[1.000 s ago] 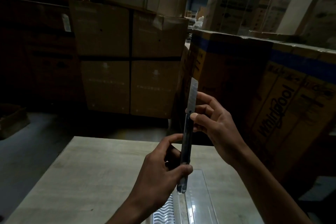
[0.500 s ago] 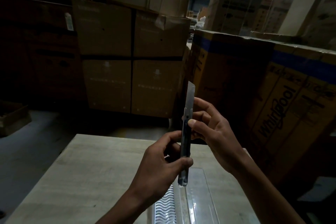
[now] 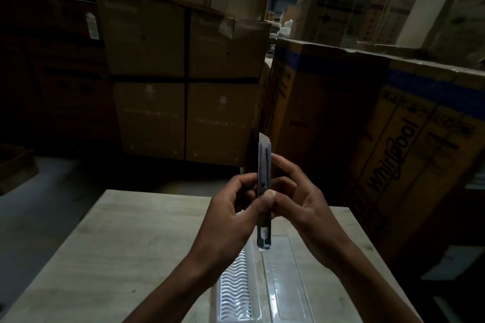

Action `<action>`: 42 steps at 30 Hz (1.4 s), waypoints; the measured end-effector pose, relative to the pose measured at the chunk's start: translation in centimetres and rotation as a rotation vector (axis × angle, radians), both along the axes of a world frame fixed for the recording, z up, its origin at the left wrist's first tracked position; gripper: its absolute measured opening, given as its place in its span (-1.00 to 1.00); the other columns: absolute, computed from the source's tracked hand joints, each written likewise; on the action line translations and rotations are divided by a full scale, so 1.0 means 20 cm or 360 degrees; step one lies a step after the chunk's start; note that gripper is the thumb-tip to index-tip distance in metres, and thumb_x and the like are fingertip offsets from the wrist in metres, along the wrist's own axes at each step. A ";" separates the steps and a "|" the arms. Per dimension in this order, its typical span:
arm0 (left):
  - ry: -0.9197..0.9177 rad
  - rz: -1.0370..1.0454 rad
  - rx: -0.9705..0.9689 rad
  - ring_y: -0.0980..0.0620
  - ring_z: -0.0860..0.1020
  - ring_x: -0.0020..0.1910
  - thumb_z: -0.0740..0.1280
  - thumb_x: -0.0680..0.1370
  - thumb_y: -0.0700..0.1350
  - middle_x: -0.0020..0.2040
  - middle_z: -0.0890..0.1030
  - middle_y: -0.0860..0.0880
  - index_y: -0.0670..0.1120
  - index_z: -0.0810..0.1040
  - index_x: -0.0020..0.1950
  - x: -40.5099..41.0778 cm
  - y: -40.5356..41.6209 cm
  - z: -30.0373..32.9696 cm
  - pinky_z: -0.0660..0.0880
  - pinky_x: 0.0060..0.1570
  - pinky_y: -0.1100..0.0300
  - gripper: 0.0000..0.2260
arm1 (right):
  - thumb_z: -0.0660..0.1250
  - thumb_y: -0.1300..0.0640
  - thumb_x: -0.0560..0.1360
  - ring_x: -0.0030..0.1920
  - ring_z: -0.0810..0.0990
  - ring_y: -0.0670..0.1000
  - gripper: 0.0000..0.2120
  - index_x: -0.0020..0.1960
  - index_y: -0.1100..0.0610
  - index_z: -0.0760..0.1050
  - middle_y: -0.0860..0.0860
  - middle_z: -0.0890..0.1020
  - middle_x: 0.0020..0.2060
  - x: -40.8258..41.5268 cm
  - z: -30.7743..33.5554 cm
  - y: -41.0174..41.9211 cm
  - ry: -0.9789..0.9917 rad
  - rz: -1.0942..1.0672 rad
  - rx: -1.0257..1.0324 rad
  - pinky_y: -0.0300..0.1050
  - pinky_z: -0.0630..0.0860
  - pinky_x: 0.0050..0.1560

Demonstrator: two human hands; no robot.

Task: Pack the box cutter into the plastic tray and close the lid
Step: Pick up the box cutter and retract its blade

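I hold a slim grey box cutter [image 3: 264, 165] upright above the table, with only a short tip of blade showing at its top. My left hand [image 3: 231, 217] grips its lower body from the left. My right hand [image 3: 301, 204] holds it from the right, thumb pressed on the slider at mid-length. Below the cutter lies the clear plastic tray [image 3: 236, 294], open, its wavy ribbed half on the left and its smooth lid [image 3: 286, 283] folded out to the right.
The pale wooden table [image 3: 118, 257] stands in a dim warehouse. Stacked cardboard boxes [image 3: 183, 73] rise behind it, and a large printed carton [image 3: 393, 152] stands close at the right. Dark floor lies to the left.
The long exposed blade has slid back into the cutter body, leaving just a tip. My right thumb has moved down along the cutter, and both hands have come closer together.
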State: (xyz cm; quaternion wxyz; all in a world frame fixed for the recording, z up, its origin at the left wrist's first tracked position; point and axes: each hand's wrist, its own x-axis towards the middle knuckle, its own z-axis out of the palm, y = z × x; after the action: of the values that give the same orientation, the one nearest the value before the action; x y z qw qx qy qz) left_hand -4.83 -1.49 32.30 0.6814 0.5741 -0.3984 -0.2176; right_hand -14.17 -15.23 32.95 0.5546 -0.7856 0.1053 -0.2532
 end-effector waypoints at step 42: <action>0.0003 0.0538 0.0669 0.02 0.69 -0.21 0.35 0.55 -0.22 -0.15 0.67 -0.05 -0.03 0.57 0.06 0.07 -0.11 -0.56 0.70 -0.17 0.04 -0.86 | 0.53 0.11 0.46 -0.32 0.67 -0.13 -0.85 -0.12 0.01 0.55 -0.08 0.70 -0.30 0.02 -0.68 0.16 0.0326 -0.0597 -0.0768 -0.20 0.62 -0.22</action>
State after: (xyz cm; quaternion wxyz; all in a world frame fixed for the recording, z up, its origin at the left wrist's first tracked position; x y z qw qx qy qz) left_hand -3.34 -3.67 21.07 0.5744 0.7611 -0.2422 -0.1793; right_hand -13.68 -12.04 19.29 0.2824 -0.8827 0.2405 -0.2884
